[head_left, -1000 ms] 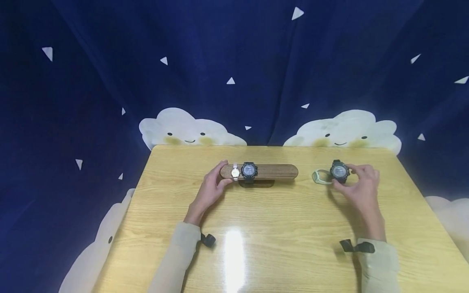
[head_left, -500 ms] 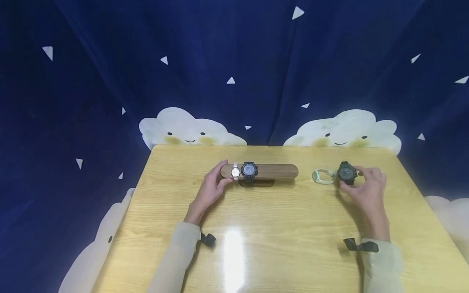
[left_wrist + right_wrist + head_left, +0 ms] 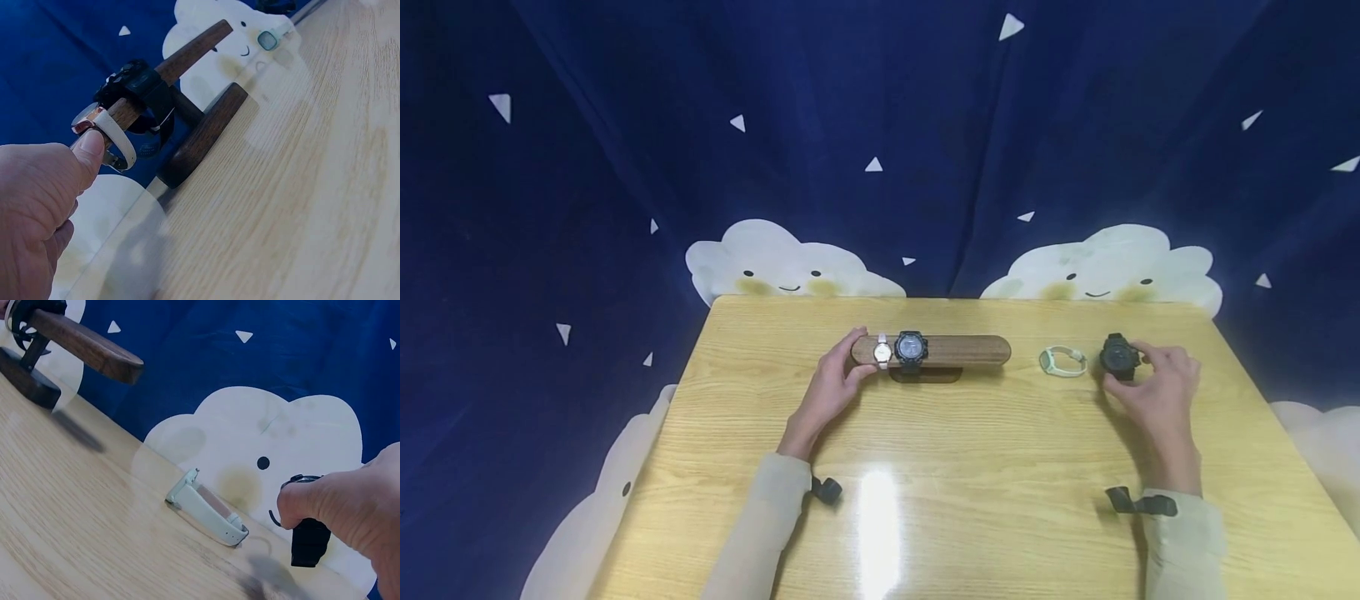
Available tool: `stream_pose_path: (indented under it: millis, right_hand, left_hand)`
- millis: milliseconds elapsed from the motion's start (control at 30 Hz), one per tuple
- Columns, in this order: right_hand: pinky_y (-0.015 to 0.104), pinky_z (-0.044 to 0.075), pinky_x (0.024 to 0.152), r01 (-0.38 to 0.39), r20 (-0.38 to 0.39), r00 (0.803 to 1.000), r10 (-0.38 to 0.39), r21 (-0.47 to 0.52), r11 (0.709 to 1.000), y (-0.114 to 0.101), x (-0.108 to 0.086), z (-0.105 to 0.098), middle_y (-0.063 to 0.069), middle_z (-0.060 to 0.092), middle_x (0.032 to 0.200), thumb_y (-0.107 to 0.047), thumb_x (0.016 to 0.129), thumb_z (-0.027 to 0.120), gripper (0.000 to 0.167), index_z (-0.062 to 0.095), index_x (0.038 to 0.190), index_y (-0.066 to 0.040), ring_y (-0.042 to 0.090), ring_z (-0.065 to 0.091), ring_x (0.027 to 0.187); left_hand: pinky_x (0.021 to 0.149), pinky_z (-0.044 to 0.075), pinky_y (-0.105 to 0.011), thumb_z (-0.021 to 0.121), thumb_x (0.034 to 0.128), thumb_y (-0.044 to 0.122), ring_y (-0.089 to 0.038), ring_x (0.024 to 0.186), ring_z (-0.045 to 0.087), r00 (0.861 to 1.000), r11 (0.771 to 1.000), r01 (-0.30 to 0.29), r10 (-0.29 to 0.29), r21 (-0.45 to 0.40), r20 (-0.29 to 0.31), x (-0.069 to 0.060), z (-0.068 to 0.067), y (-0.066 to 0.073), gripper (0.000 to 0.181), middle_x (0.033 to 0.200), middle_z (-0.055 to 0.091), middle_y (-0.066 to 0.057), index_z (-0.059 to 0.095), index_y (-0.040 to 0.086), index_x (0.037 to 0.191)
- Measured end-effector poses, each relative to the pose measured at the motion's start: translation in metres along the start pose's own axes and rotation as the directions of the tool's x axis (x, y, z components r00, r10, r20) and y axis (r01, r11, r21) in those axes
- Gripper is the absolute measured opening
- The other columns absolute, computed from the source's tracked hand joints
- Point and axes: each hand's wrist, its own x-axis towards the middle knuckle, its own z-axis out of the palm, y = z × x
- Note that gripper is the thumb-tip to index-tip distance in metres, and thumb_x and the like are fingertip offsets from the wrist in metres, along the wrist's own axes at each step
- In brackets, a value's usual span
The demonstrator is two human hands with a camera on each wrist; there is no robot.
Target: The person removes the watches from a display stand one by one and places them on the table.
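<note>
My left hand (image 3: 829,388) grips the left end of the wooden watch stand (image 3: 967,351), thumb in front and fingers behind. Beside it on the bar are a small white-strapped watch (image 3: 882,352) and a black watch (image 3: 911,347). In the left wrist view the thumb lies against the bar end, by the white strap (image 3: 119,139). My right hand (image 3: 1161,392) pinches a second black watch (image 3: 1118,357); the right wrist view shows its strap (image 3: 310,542) hanging below the thumb, over the table. Left of it a pale green watch (image 3: 209,514) lies on its side on the tabletop.
The light wooden table (image 3: 977,467) ends at a back edge against a dark blue curtain (image 3: 820,100) with white triangles and clouds. Black straps (image 3: 1153,505) with small devices sit at both wrists.
My right hand has moved to the right with the black watch, away from the pale green one, and the watch face has turned darker to view. The left hand has stayed on the stand.
</note>
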Motion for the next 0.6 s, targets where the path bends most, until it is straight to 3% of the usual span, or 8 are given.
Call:
stream_pose_path:
  millis: [400, 600]
  right_hand:
    - [0.066, 0.024, 0.106, -0.106, 0.031, 0.993, 0.110, -0.119, 0.987, 0.013, 0.002, 0.002, 0.032, 0.047, 0.131, -0.014, 0.076, 0.088, 0.078, 0.055, 0.144, 0.005, 0.052, 0.032, 0.126]
    - [0.067, 0.024, 0.106, -0.127, 0.006, 0.992, 0.130, -0.148, 0.981, 0.019, 0.000, 0.005, 0.032, 0.047, 0.131, -0.015, 0.077, 0.086, 0.078, 0.054, 0.146, 0.004, 0.052, 0.032, 0.126]
  left_hand:
    - [0.127, 0.027, -0.041, 0.076, 0.0949, 0.017, -0.030, 0.152, 0.038, 1.000, 1.000, 0.008, -0.008, -0.013, -0.002, 0.000, 0.000, -0.001, 0.065, 0.159, 0.049, -0.013, 0.049, 0.008, 0.154]
    - [0.127, 0.027, -0.039, 0.075, 0.0959, 0.019, -0.028, 0.152, 0.038, 1.000, 1.000, 0.015, -0.015, -0.012, 0.004, 0.000, 0.001, -0.001, 0.064, 0.159, 0.049, -0.011, 0.049, 0.010, 0.154]
